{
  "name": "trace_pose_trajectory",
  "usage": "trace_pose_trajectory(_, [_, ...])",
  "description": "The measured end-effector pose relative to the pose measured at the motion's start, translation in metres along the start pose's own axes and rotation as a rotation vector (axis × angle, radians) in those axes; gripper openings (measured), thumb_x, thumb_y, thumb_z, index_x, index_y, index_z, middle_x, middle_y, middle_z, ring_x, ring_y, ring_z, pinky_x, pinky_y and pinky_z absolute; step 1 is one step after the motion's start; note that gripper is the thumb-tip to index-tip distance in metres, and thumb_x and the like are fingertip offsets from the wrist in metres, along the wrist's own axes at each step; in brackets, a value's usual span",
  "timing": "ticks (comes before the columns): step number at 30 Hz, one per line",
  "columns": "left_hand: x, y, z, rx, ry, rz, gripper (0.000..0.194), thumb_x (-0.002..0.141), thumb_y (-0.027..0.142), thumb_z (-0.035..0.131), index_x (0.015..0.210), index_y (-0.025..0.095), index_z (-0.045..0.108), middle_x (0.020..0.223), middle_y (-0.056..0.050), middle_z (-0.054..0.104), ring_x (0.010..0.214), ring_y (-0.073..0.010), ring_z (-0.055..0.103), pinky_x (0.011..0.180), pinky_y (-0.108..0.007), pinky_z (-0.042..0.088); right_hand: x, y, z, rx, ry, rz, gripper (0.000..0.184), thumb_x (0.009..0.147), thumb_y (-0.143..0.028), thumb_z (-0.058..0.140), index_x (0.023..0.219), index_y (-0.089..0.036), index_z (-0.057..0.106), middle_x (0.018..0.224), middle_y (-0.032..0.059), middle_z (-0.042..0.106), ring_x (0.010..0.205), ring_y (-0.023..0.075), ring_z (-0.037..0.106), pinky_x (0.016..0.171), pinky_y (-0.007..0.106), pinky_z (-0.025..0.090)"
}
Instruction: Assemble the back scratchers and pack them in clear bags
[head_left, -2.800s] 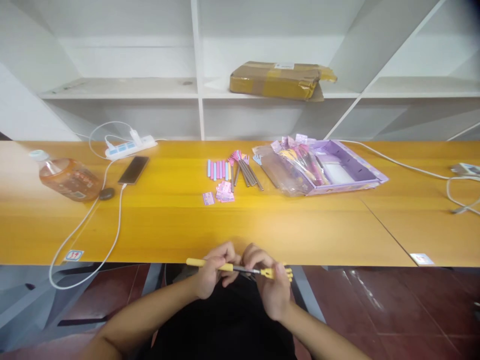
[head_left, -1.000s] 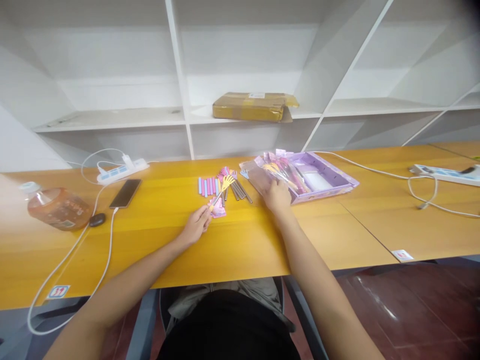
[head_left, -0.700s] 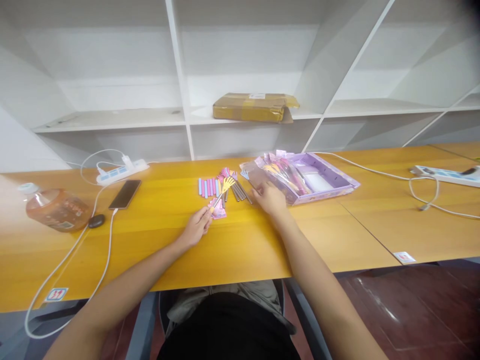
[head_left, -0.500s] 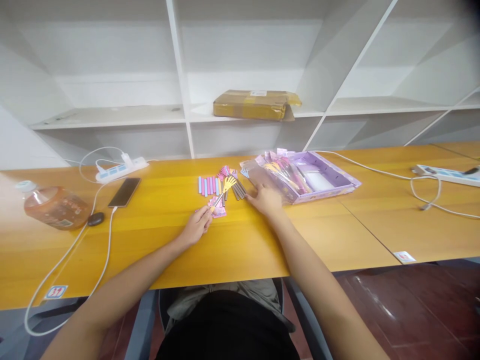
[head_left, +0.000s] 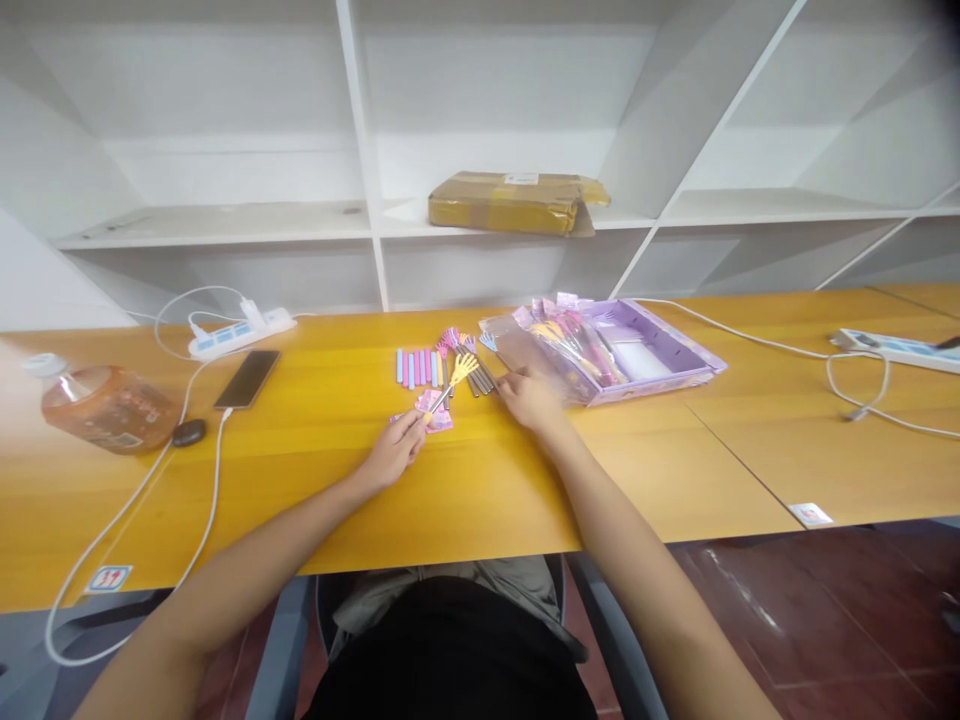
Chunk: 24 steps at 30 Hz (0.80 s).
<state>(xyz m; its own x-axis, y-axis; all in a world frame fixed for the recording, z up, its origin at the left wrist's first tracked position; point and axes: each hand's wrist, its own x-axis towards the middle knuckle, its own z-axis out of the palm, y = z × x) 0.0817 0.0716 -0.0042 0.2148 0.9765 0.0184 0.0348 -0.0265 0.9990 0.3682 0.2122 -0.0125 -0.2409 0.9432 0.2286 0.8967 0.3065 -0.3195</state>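
My left hand (head_left: 397, 448) is closed around the handle end of a back scratcher (head_left: 463, 368) with a yellow hand-shaped head and a metal shaft. It points up and right over small pink packets (head_left: 433, 410). My right hand (head_left: 531, 398) has its fingers curled at the lower end of a blue-headed back scratcher (head_left: 488, 341); its grip is partly hidden. Between the hands, several back scratchers (head_left: 478, 378) with dark handles lie fanned out. Left of them is a row of pink and blue handle sleeves (head_left: 418, 368).
A purple box (head_left: 660, 375) with bagged back scratchers (head_left: 574, 345) stands right of my right hand. To the left are a phone (head_left: 247, 380), a bottle (head_left: 112, 405), cables and a power strip (head_left: 244, 333). A cardboard box (head_left: 510, 203) sits on the shelf behind.
The yellow back scratcher has shifted slightly right in my left hand. The fingers of my right hand have drawn in a little near the dark handles. The view has tilted slightly.
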Motion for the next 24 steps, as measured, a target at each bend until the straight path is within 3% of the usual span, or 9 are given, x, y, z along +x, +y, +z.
trace_pose_trajectory(3, [0.0, -0.001, 0.0, 0.005, -0.007, 0.005, 0.046, 0.105, 0.067, 0.06, 0.099, 0.021, 0.061, 0.066, 0.008, 0.043, 0.049, -0.0089, 0.032, 0.044, -0.02, 0.025, 0.003, -0.001, 0.002, 0.0, 0.01, -0.028, 0.043, 0.115, -0.031, 0.04, 0.1, -0.019, 0.079, 0.109, 0.0132, 0.075, 0.116, 0.0261, 0.065, 0.11, 0.035, 0.045])
trace_pose_trajectory(9, [0.0, -0.002, 0.0, 0.018, -0.017, 0.009, 0.047, 0.107, 0.066, 0.057, 0.103, 0.02, 0.063, 0.066, 0.008, 0.043, 0.049, -0.0092, 0.032, 0.045, -0.021, 0.026, 0.009, 0.006, 0.008, -0.017, 0.033, 0.016, 0.022, 0.107, -0.032, 0.061, 0.113, -0.017, 0.076, 0.123, 0.0159, 0.073, 0.12, 0.0297, 0.063, 0.111, 0.04, 0.045])
trace_pose_trajectory(13, [0.001, -0.005, 0.0, 0.033, 0.002, 0.023, 0.048, 0.105, 0.068, 0.059, 0.102, 0.02, 0.066, 0.064, 0.008, 0.043, 0.048, -0.0095, 0.033, 0.046, -0.022, 0.027, 0.012, 0.009, 0.013, -0.021, 0.052, 0.07, 0.04, 0.101, -0.042, 0.073, 0.129, -0.013, 0.071, 0.132, 0.0217, 0.069, 0.126, 0.0345, 0.061, 0.112, 0.044, 0.047])
trace_pose_trajectory(16, [0.003, -0.009, -0.001, 0.038, -0.002, 0.023, 0.048, 0.105, 0.068, 0.059, 0.103, 0.02, 0.066, 0.063, 0.008, 0.044, 0.047, -0.0095, 0.034, 0.045, -0.022, 0.027, 0.014, 0.009, 0.016, -0.007, 0.047, 0.089, 0.045, 0.1, -0.042, 0.076, 0.134, -0.013, 0.069, 0.13, 0.0207, 0.07, 0.124, 0.034, 0.064, 0.108, 0.042, 0.048])
trace_pose_trajectory(24, [0.003, -0.011, -0.002, 0.054, -0.008, 0.032, 0.046, 0.107, 0.066, 0.057, 0.1, 0.021, 0.064, 0.064, 0.008, 0.043, 0.048, -0.0094, 0.035, 0.045, -0.021, 0.028, 0.009, -0.006, 0.02, 0.071, 0.07, 0.067, 0.028, 0.105, -0.022, 0.056, 0.126, -0.014, 0.073, 0.117, 0.0197, 0.076, 0.115, 0.031, 0.068, 0.104, 0.039, 0.049])
